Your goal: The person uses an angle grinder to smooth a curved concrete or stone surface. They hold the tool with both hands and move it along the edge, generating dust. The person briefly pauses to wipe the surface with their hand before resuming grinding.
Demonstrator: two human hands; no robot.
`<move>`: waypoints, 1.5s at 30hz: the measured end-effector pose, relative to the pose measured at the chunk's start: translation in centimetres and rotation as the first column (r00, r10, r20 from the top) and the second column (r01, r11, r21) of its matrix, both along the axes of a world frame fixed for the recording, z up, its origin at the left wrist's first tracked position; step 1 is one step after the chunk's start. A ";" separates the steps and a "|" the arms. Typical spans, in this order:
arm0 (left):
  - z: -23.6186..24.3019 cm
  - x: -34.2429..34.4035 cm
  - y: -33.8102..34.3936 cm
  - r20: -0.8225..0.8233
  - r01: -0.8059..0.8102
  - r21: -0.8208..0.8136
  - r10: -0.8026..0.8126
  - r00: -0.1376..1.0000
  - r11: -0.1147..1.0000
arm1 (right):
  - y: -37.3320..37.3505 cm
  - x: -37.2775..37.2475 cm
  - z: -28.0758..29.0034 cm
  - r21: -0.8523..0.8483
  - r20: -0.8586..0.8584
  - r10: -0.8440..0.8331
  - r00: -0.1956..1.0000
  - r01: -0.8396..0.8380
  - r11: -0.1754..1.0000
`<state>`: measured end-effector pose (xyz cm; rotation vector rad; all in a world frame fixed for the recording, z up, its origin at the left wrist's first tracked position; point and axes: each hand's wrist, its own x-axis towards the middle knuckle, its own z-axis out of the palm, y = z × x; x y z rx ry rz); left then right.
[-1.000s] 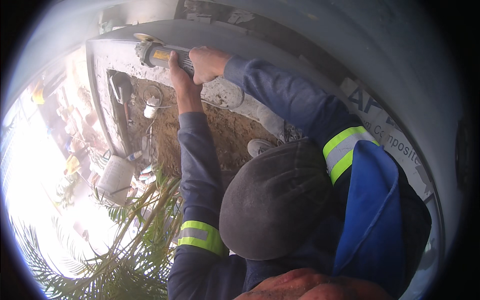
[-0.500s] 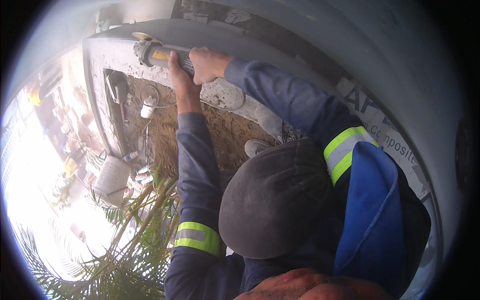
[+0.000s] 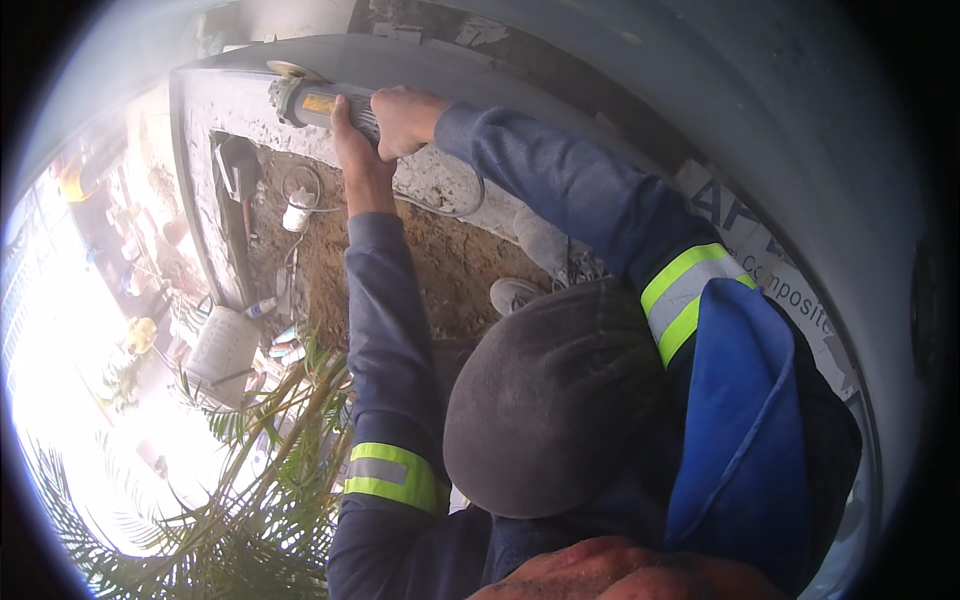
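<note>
Around the work: pale, rough-faced ledge point(image 3: 245, 108) runs along the top of a pit of brown soil point(image 3: 322, 262). In the corner of the pit, a flat-bladed hand tool point(image 3: 236, 168) with a reddish handle, leaning. White container point(image 3: 298, 211) on the soil side, thin cable point(image 3: 440, 211) looping near it. Lower left, white bucket point(image 3: 222, 348), tipped, among clutter; palm fronds point(image 3: 262, 480) below. Left edge washed out by glare, haze upper left. Dark cap point(image 3: 555, 400) and blue cloth point(image 3: 738, 420) block the lower middle and right; a pale shoe point(image 3: 512, 293) shows just beyond the cap.

Grey angle grinder point(image 3: 318, 103), yellow label on its body, lies across the upper left over the ledge, head to the left, disc point(image 3: 296, 70) on the far side. Contact of disc with surface: cannot tell. Both grips meet at its rear half.

Left grip point(image 3: 362, 150) closed on the body, thumb up along it, other fingers mostly hidden; forearm nearly straight up from below. Right grip point(image 3: 407, 121) curled in a fist at the tail end, touching the left; forearm slants in from the right.
</note>
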<state>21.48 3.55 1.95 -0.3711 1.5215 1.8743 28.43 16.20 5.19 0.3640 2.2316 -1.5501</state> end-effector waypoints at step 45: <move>2.1 5.7 1.3 -0.059 -0.023 -0.018 0.021 0.998 1.000 | 0.9 5.1 1.3 0.019 0.025 -0.010 1.000 0.009 1.000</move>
